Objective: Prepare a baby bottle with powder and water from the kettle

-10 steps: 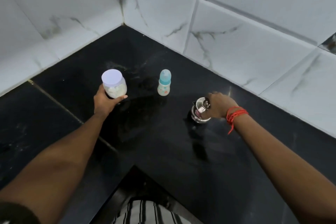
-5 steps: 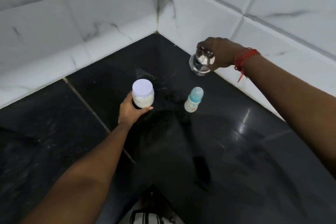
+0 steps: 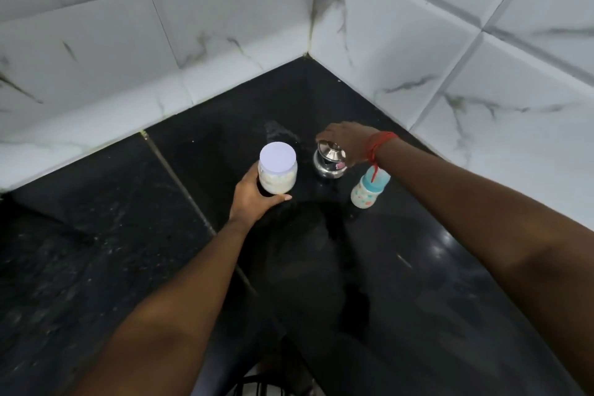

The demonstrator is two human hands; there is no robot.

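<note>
A clear jar of white powder point(image 3: 277, 170) with a pale lilac lid stands on the black counter point(image 3: 160, 235); my left hand point(image 3: 254, 193) is wrapped around its near side. Just right of it sits a small shiny steel kettle point(image 3: 328, 161), and my right hand point(image 3: 348, 141), with a red thread on the wrist, grips its top from the far side. A small baby bottle point(image 3: 368, 191) with a blue cap stands upright under my right wrist, close to the kettle's right.
White marble-look tiled walls point(image 3: 225, 26) meet in a corner just behind the objects. A seam point(image 3: 193, 202) runs diagonally across the counter left of the jar. The counter's front edge lies at the bottom, near my striped clothing point(image 3: 257, 386).
My right hand lifted the kettle from the right of the bottle, carried it over, and brought it down between jar and bottle. My left hand stayed on the jar. The camera turned right.
</note>
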